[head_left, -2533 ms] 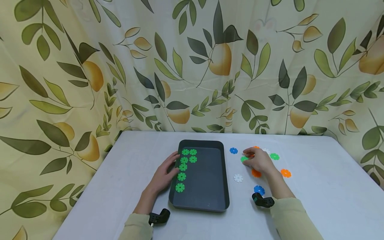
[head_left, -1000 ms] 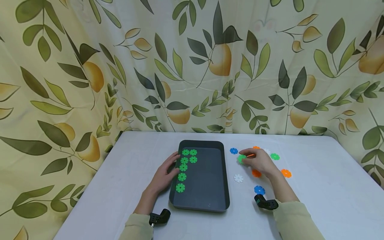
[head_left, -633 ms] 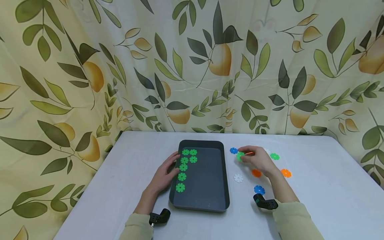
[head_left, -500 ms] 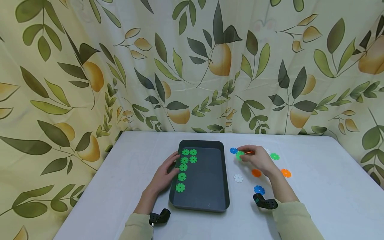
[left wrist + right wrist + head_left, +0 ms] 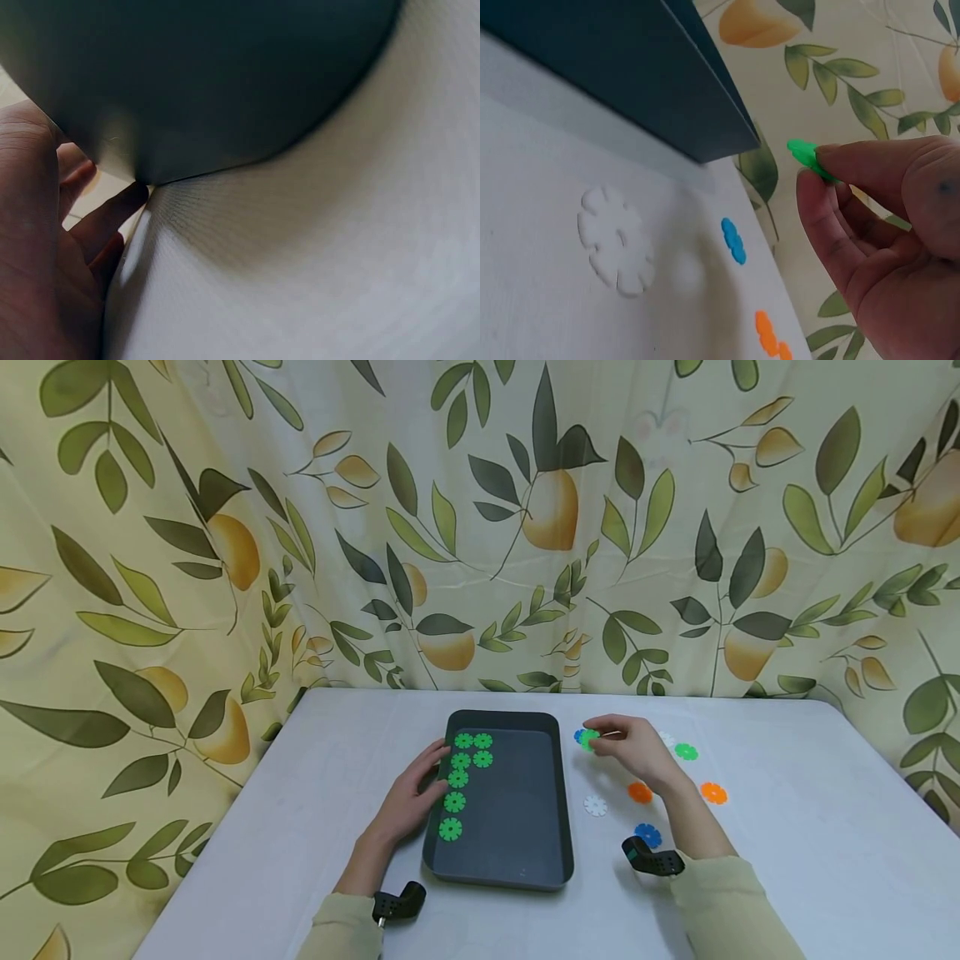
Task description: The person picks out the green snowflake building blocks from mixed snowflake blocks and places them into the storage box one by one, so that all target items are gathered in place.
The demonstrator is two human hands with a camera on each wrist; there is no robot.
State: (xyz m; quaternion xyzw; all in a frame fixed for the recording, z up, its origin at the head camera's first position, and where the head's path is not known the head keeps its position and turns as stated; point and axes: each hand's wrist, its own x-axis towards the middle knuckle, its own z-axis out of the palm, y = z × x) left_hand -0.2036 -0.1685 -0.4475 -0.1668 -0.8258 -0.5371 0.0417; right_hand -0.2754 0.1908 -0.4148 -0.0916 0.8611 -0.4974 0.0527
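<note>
My right hand (image 5: pixel 637 752) pinches a green notched plastic disc (image 5: pixel 588 740) between thumb and fingers, above the table. In the head view this disc overlaps a blue disc (image 5: pixel 578 737) beyond it. The right wrist view shows the green disc (image 5: pixel 804 154) held by its edge, near the tray's corner. Along the left side of a dark grey tray (image 5: pixel 517 802), my left hand (image 5: pixel 405 793) rests with its fingertips at the rim. Several green discs (image 5: pixel 451 829) lie inside, one column down the left and the start of a second.
Right of the tray lie a white disc (image 5: pixel 596 806), another blue disc (image 5: pixel 648 836), orange discs (image 5: pixel 640 792), a green disc (image 5: pixel 686 752) and a partly hidden white one (image 5: pixel 666 739). A patterned curtain (image 5: pixel 480 568) hangs behind the white-covered table (image 5: pixel 825 860).
My right hand has picked the green disc up from among the loose discs and moved it left and farther back, toward the tray. The left hand and tray have stayed put.
</note>
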